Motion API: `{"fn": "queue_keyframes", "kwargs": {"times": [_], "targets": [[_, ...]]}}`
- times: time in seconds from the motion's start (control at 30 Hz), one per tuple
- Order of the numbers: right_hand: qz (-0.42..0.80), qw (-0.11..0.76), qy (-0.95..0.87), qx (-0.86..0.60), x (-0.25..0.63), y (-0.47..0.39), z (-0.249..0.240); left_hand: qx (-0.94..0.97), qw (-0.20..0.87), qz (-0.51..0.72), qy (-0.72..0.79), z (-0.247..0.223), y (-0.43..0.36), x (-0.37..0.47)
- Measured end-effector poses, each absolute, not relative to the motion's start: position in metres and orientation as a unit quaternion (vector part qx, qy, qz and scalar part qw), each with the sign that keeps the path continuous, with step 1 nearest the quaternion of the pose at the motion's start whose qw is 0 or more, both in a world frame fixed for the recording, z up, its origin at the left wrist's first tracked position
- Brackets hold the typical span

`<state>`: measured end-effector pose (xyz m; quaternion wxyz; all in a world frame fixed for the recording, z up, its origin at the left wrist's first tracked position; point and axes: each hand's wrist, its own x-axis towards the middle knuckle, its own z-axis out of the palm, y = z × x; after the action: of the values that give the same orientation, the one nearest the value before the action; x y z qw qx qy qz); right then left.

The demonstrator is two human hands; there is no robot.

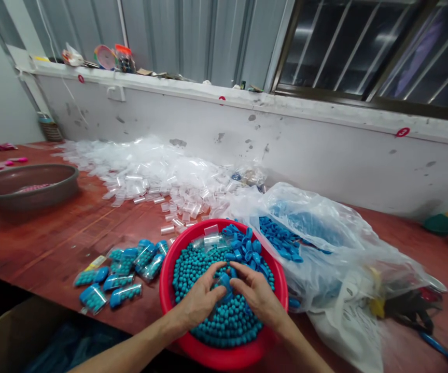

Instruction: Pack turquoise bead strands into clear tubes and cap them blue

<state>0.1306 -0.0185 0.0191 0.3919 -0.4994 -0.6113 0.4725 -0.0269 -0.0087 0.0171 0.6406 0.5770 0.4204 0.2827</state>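
A red basin (167, 311) holds many small teal balls (224, 326), with blue caps (247, 246) and a few clear plastic sleeves (211, 235) at its back. Above the balls, my left hand (204, 295) and my right hand (257, 292) meet fingertip to fingertip. Between them is a blue cap (226, 286), pinched by the fingers of both hands; a clear sleeve around it is hard to make out. Left of the basin lie several filled clear packs (123, 269) with blue caps and teal balls inside.
Clear sleeves (150, 166) are heaped along the wall. An open plastic bag (325, 223) of blue caps lies right of the basin. A grey-brown bowl (29, 186) stands at the left. The red table's (53, 233) front edge runs below the packs.
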Motion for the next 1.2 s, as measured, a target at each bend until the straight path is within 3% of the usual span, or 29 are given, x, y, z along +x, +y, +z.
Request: {"fn": "queue_keyframes", "kwargs": {"times": [0.23,0.4,0.57,0.77,0.93,1.2], "targets": [[0.309,0.255,-0.745,-0.534,0.107,-0.037,0.02,0.583,0.616,0.366,0.383,0.018,-0.01,-0.022],[0.205,0.243,-0.787,-0.529,0.106,-0.036,0.023,0.572,0.629,0.363,0.381,0.017,-0.01,-0.022],[0.256,0.274,-0.753,-0.54,0.107,-0.04,0.006,0.551,0.659,0.351,0.373,0.019,-0.011,-0.023],[0.208,0.336,-0.714,-0.578,0.099,-0.044,0.002,0.514,0.667,0.37,0.391,0.024,-0.012,-0.02],[0.297,0.345,-0.705,-0.545,0.104,-0.044,0.01,0.488,0.719,0.362,0.338,0.027,-0.013,-0.022],[0.358,0.403,-0.667,-0.515,0.103,-0.049,0.016,0.492,0.717,0.329,0.368,0.027,-0.015,-0.021]]}}
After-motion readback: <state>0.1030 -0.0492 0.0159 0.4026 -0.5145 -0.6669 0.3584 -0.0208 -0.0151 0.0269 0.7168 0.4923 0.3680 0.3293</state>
